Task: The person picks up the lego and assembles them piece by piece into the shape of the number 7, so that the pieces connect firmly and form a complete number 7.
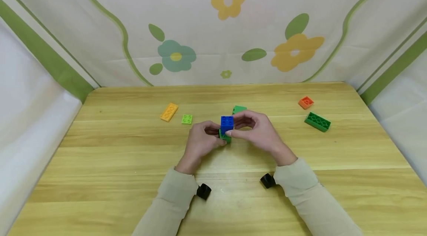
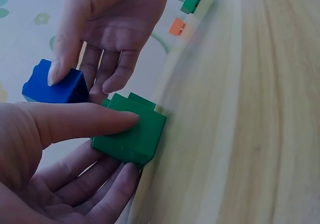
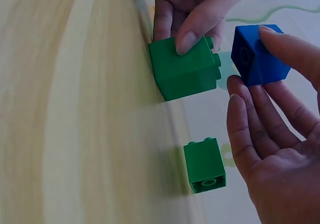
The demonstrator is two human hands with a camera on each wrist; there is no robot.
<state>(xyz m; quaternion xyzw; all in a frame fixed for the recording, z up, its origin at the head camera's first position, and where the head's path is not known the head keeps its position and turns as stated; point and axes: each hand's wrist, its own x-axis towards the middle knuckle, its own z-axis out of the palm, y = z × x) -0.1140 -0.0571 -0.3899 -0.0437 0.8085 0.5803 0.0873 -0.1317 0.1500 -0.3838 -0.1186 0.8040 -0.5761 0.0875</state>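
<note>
My left hand (image 1: 201, 141) pinches a green toy brick (image 3: 187, 76) between thumb and fingers, its studs facing up. Just above that brick, my right hand (image 1: 261, 132) holds a square blue brick (image 1: 227, 121) by its sides. In the right wrist view a gap shows between the blue brick and the green studs. Partly behind the right hand's fingers, a second green brick (image 1: 239, 109) stands on the table; more of it appears in the right wrist view.
On the wooden table (image 1: 110, 162), a yellow-orange brick (image 1: 169, 112) and a lime brick (image 1: 187, 119) lie to the left. An orange brick (image 1: 305, 102) and a long dark green brick (image 1: 317, 122) are at the right. A flowered cloth (image 1: 207, 36) hangs behind the table.
</note>
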